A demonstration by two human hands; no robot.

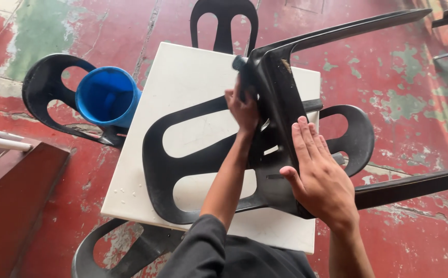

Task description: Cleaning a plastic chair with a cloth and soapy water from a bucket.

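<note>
Your left hand [243,109] has its fingers curled against the underside of the black chair [280,103]; whether they pinch a cloth or just press on the plastic, I cannot tell. Your right hand [320,177] lies flat on the seat edge, fingers pressed together and thumb out. The chair lies tipped over on the white counter [182,77], its legs pointing away to the right. Keep the right palm bearing down so the chair does not slide while the left works, and use short strokes along the rib.

Count: one chair on the counter, four more black chairs around it, one blue bucket [108,96] at the left corner.
</note>
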